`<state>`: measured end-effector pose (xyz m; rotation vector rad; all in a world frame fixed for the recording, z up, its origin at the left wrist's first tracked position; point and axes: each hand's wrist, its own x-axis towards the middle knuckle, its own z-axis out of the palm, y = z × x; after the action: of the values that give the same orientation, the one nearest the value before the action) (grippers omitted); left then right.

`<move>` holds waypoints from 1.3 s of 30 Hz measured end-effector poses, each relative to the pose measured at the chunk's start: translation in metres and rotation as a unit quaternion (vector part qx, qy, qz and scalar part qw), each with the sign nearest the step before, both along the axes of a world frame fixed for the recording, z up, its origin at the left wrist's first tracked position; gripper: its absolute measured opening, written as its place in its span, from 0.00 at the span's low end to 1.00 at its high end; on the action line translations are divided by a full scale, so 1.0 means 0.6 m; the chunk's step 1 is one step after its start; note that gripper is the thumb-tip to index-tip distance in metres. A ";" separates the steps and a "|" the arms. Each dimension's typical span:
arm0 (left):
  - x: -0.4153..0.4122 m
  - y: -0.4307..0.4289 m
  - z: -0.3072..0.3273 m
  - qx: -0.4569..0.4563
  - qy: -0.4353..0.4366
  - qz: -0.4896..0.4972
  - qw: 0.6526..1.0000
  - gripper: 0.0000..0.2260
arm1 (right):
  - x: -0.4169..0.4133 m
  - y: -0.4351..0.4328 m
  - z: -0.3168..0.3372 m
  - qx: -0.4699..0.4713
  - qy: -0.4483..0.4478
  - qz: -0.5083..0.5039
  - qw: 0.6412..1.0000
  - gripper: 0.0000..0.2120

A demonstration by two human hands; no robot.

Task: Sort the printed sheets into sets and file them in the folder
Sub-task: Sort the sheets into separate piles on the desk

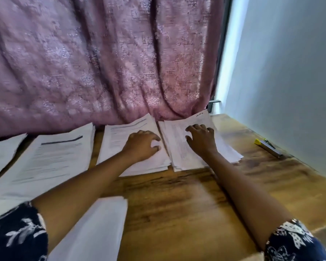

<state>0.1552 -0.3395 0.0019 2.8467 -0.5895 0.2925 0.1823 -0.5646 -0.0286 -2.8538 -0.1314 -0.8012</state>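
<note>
Five flat paper stacks, woodgrain table

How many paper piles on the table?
5: far-left pile; big pile beside it; middle pile under left hand; right pile under right hand; front pile. More may be off-frame.

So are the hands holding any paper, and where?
Right hand rests on the right stack, fingers spread. The left hand curls its fingers at the middle stack, right edge; whether they pinch a sheet cannot be told.
</note>
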 end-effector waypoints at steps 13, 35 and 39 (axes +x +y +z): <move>-0.343 0.524 -0.033 -0.372 -0.097 0.184 0.904 0.06 | -0.211 0.394 0.032 0.077 0.094 0.333 0.935 0.05; -0.344 0.585 -0.078 -0.181 -0.016 0.182 0.966 0.16 | -0.236 0.560 -0.037 0.008 0.137 0.421 0.897 0.19; -0.342 0.584 -0.083 -0.142 -0.007 0.170 0.975 0.16 | -0.239 0.560 -0.032 0.031 0.168 0.422 0.891 0.19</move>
<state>-0.0501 0.0108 -0.0479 2.6524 -0.0470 0.4158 0.0388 -0.2283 -0.0478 -2.4162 -1.1582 -0.1195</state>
